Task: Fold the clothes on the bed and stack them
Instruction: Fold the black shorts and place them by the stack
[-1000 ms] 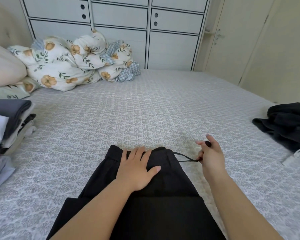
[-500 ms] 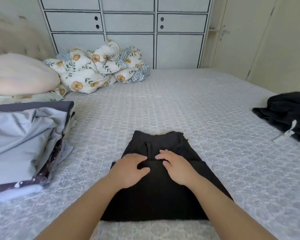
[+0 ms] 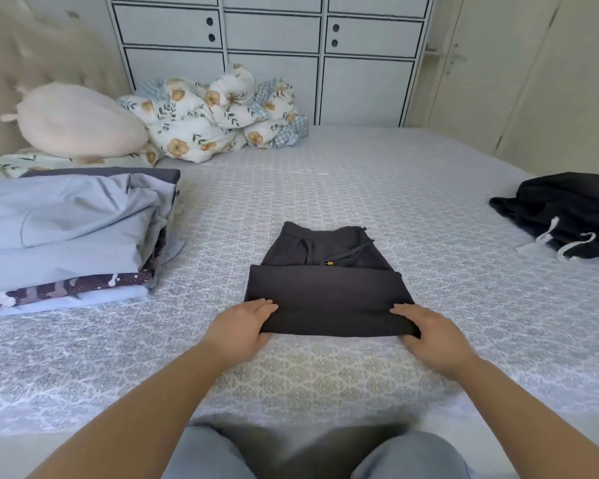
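Patterned bed [image 3: 429, 236] carries the folded black trousers [image 3: 329, 299] mid-width near its front edge, long axis crosswise. Left hand [image 3: 239, 326] and right hand [image 3: 429, 335] pinch the two near corners; the stack [image 3: 66, 233] lies leftward.

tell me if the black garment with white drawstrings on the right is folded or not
Not folded: the black garment with white drawstrings lies crumpled in a heap on the patterned grey bedspread, cords trailing loose.

The folded stack [image 3: 59, 233] and dark heap [image 3: 564, 216] run off the frame's edges.
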